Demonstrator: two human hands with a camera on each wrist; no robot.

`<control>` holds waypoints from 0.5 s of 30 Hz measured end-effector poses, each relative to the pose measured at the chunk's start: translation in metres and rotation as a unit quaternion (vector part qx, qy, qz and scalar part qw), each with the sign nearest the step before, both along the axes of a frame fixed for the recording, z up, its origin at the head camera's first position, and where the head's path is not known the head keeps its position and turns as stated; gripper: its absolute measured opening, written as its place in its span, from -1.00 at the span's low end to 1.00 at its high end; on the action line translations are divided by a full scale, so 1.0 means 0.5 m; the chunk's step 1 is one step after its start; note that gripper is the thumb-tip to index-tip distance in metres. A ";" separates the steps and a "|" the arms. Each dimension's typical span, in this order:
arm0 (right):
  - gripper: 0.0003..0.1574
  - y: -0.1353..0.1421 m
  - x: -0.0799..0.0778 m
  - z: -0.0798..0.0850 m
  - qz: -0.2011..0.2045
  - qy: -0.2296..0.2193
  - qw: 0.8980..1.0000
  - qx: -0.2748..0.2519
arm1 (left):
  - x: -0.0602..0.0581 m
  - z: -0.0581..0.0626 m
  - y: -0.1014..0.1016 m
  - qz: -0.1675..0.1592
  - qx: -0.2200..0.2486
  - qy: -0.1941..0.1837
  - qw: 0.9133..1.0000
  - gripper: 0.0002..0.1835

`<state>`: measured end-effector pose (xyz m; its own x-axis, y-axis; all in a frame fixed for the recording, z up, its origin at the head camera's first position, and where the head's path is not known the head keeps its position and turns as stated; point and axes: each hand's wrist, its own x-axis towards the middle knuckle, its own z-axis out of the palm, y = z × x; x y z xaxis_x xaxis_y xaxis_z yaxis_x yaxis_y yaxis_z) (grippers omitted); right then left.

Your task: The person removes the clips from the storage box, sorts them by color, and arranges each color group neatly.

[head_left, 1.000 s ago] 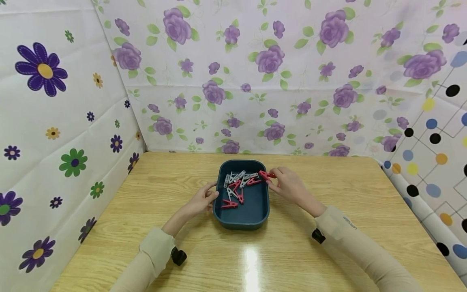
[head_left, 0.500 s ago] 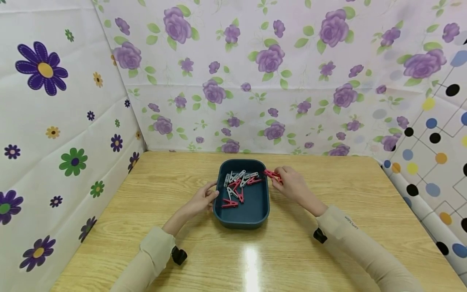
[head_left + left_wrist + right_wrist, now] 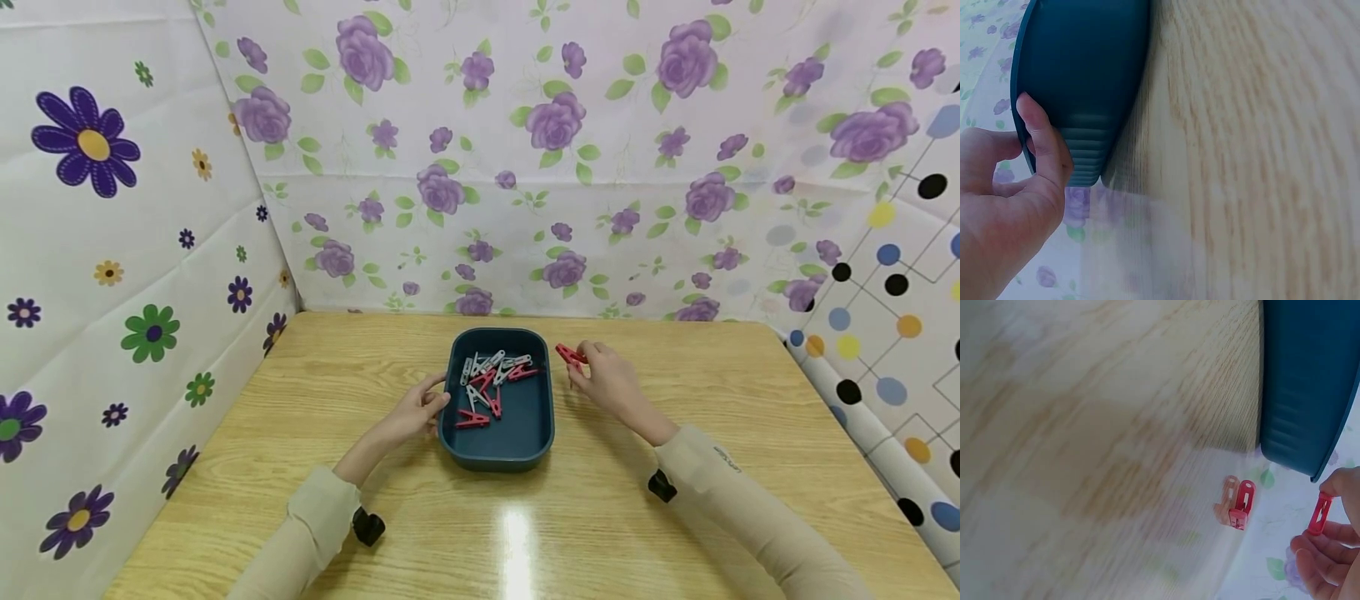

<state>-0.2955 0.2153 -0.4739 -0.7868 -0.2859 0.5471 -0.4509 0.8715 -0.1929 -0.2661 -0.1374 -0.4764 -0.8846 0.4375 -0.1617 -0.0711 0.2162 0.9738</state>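
Left hand [image 3: 412, 414] grips the bin [image 3: 525, 433] at its left side, apparently to steady it. Right hand [image 3: 613, 385] pinches a red peg [image 3: 1319, 520] just right of the bin, one end projecting, presumably for control. Other pegs [image 3: 473, 421] lie jumbled inside.

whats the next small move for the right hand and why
Probably lower the red peg onto the table: the right hand pinches it just outside the bin, and another peg appears to lie there.

Beige sleeves [image 3: 750, 517], dark lettering [image 3: 727, 459], black wrist blocks [image 3: 368, 527]
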 end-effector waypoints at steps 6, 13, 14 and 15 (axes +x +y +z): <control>-0.72 0.010 0.001 -0.006 -0.027 -0.015 0.999 -0.008 | 0.001 0.001 0.000 0.000 0.000 0.002 1.000 -0.43; -0.67 0.019 0.004 -0.001 -0.061 -0.076 0.995 -0.018 | 0.000 -0.001 0.000 -0.001 0.004 0.000 1.000 -0.43; -0.67 0.020 0.004 0.000 -0.067 -0.083 0.994 -0.019 | 0.001 0.000 0.000 -0.001 0.004 0.000 1.000 -0.43; -0.68 0.021 0.005 0.000 -0.073 -0.088 0.993 -0.019 | 0.001 0.000 0.000 -0.002 0.004 0.002 1.000 -0.43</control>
<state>-0.2932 0.2257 -0.4740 -0.9029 -0.1440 0.4051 -0.2771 0.9154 -0.2921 -0.2655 -0.1374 -0.4763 -0.8838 0.4418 -0.1541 -0.0662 0.2080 0.9759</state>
